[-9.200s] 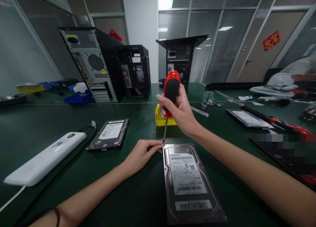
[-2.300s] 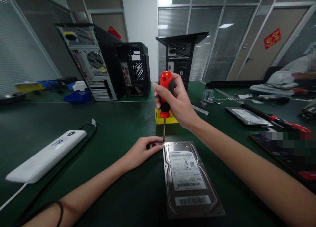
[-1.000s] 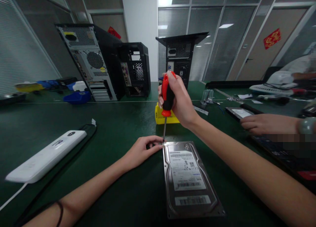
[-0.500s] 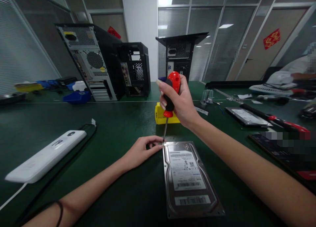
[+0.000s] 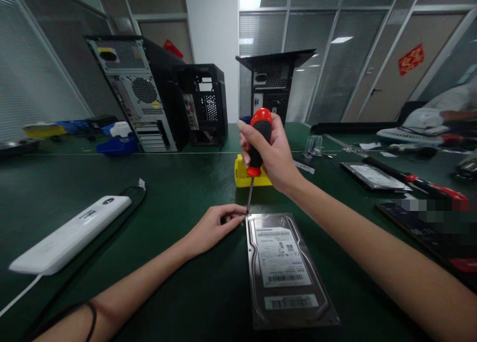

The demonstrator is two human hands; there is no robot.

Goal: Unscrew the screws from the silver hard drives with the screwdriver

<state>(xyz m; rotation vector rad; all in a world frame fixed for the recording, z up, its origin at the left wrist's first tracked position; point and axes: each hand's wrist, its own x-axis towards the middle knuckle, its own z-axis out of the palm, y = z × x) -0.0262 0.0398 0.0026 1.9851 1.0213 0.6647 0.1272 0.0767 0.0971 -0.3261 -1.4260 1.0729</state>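
My right hand (image 5: 274,153) is wrapped around the red and black handle of a screwdriver (image 5: 256,153). The shaft points down and slightly left, its tip at the far left corner of a hard drive (image 5: 286,267). The drive lies flat on the green table with its white label facing up. At that same corner my left hand (image 5: 219,228) is pinched, thumb and fingers close around the screwdriver's tip; what they hold, if anything, is too small to make out. Behind the screwdriver stands a yellow object (image 5: 243,173), partly hidden by my right hand.
A white power bank-like box (image 5: 70,238) with cables lies at left. Computer cases (image 5: 149,94) stand at the back. On the right are a second hard drive (image 5: 374,176), a red and black tool (image 5: 428,185) and a dark board (image 5: 417,233). Another person's sleeve (image 5: 443,103) shows far right.
The screwdriver's handle has turned slightly in my right hand. My left hand and the hard drive stay in nearly the same place.
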